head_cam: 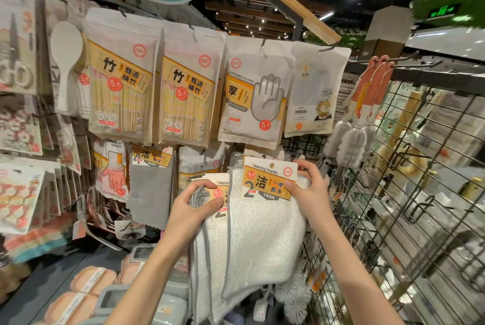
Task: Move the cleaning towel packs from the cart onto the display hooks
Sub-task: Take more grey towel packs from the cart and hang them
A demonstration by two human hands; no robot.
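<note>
My right hand (308, 191) pinches the orange-and-white header card of a white cleaning towel pack (262, 225), held up in front of the lower display row. My left hand (194, 204) grips a second towel pack (210, 259) by its card, just left of the first and partly behind it. Both packs hang down as white cloth with grey trim. The hook behind the cards is hidden by the packs. Another cleaning towel card (253, 155) peeks out on the display just above. The cart is not in view.
Bamboo chopstick packs (120, 88) and disposable glove packs (254, 93) hang on the upper hooks. A grey cloth pack (151, 188) hangs left of my hands. A black wire grid rack (420, 193) with bottle brushes (351, 141) stands to the right. Sponges (78, 296) lie below left.
</note>
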